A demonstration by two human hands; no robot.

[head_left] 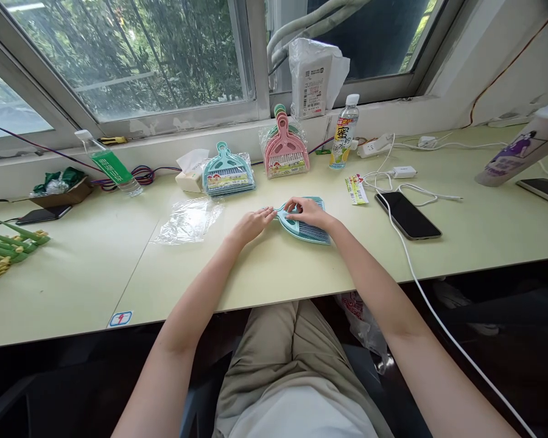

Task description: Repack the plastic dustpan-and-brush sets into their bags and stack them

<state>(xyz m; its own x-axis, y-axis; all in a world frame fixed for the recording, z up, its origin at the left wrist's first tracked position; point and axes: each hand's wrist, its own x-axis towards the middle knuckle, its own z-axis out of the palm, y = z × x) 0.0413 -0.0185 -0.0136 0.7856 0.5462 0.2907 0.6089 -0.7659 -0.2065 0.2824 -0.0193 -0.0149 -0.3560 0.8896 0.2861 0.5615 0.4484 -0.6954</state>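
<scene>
A small blue-green dustpan with its brush (296, 227) lies flat on the table in front of me, handle to the left and grey bristles to the right. My left hand (254, 222) has its fingers closed at the handle end, which they partly cover. From above, my right hand (307, 210) grips the middle of the set with curled fingers. To the left lies a crumpled clear plastic bag (189, 220); on the right is a loose printed label card (357, 190). Behind stand a wrapped blue-green dustpan set (227, 173) and several wrapped pink ones (285, 149).
A phone (408, 215) and white charging cable (408, 255) lie to the right, the cable running over the table's edge. Along the back are a drink bottle (344, 132), a tissue pack (192, 173) and a leaning water bottle (114, 167). A tumbler (523, 146) stands far right.
</scene>
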